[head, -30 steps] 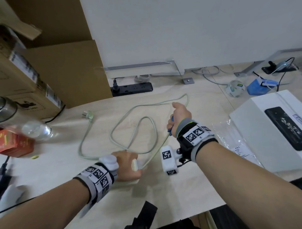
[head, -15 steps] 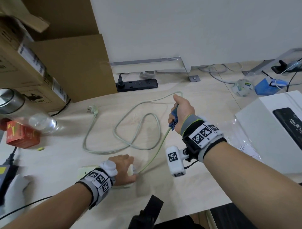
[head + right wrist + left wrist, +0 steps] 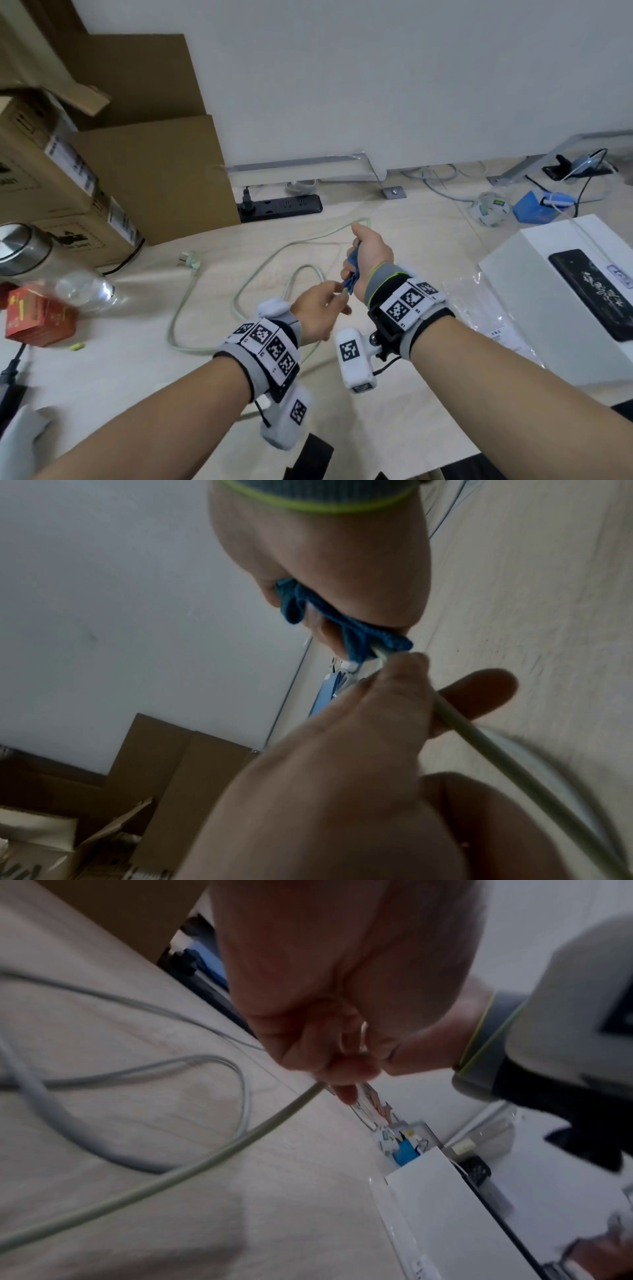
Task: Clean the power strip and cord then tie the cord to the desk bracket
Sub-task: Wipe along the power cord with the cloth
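A pale green cord [image 3: 239, 298] lies in loops on the wooden desk, its plug [image 3: 191, 258] at the left. My right hand [image 3: 368, 251] grips a blue cloth [image 3: 352, 275] wrapped round the cord, held above the desk. My left hand [image 3: 322, 308] pinches the cord just below the cloth. The right wrist view shows the cloth [image 3: 359, 631] bunched in the fist, with the cord [image 3: 479, 729] running out past the left fingers [image 3: 407, 674]. In the left wrist view the cord [image 3: 192, 1167] hangs taut from the hand. The pale power strip is hidden behind my left forearm.
A black power strip [image 3: 281, 207] lies by the wall under a metal desk bracket [image 3: 376, 174]. Cardboard boxes [image 3: 68, 192], a steel flask [image 3: 20, 246] and a red box [image 3: 37, 322] stand at the left. A white box [image 3: 534, 274] and plastic bag [image 3: 479, 308] lie at the right.
My left hand has lifted off the pale power strip near the front edge and risen to pinch the cord beside my right hand. The right hand has drawn a little nearer.
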A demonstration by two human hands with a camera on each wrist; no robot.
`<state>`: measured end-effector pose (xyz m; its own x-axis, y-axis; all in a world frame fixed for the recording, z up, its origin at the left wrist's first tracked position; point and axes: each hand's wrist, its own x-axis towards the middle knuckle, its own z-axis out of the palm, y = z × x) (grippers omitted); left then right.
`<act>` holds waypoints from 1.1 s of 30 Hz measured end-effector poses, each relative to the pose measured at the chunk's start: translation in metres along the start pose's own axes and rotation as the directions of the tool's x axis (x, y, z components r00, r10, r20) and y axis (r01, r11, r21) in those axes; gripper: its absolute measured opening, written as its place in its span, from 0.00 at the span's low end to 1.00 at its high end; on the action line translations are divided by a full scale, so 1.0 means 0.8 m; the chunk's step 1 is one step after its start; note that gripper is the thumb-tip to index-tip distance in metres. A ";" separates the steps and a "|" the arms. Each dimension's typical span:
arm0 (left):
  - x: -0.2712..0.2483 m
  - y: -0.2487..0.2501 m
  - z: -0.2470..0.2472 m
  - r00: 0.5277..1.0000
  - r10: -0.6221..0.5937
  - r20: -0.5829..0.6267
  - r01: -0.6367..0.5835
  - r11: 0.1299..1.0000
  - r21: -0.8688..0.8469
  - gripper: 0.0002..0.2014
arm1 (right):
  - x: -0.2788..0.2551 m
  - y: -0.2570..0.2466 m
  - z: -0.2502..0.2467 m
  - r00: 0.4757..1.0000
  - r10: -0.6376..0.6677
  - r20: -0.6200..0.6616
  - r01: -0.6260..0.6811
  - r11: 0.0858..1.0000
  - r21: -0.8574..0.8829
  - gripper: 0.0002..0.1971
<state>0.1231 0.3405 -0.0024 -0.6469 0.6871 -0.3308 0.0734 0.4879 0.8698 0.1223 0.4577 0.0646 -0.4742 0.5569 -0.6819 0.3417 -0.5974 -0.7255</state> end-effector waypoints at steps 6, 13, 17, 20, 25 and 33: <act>0.004 0.012 -0.019 0.974 0.224 0.020 -0.225 0.967 0.122 0.17 | -0.002 -0.025 0.003 1.000 -0.002 -0.011 0.003 0.999 0.048 0.13; -0.010 -0.005 -0.041 0.982 0.139 0.126 -0.130 0.989 -0.076 0.18 | 0.016 -0.062 -0.001 0.999 -0.009 -0.051 0.016 0.989 0.149 0.17; -0.025 -0.027 -0.046 0.989 0.033 0.143 0.038 0.883 -0.468 0.16 | 0.026 -0.105 -0.012 0.988 -0.047 -0.149 0.083 0.966 0.246 0.16; -0.025 -0.033 -0.064 0.983 -0.068 0.168 0.163 0.740 -0.652 0.19 | 0.026 -0.128 -0.011 0.977 -0.088 -0.193 0.136 0.958 0.253 0.15; 0.001 -0.013 -0.085 0.954 -0.301 -0.012 0.271 0.876 -0.398 0.25 | 0.010 -0.125 0.022 0.979 -0.149 -0.138 0.176 0.960 0.216 0.16; 0.017 0.075 -0.077 0.934 0.008 -0.358 -0.066 0.986 -0.150 0.15 | -0.013 -0.088 0.060 0.975 -0.203 -0.091 0.215 0.964 0.155 0.17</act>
<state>0.0723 0.3460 0.0680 -0.8751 0.4526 -0.1711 0.0010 0.3552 0.9348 0.0644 0.4665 0.1273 -0.4580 0.7163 -0.5264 0.1018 -0.5459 -0.8316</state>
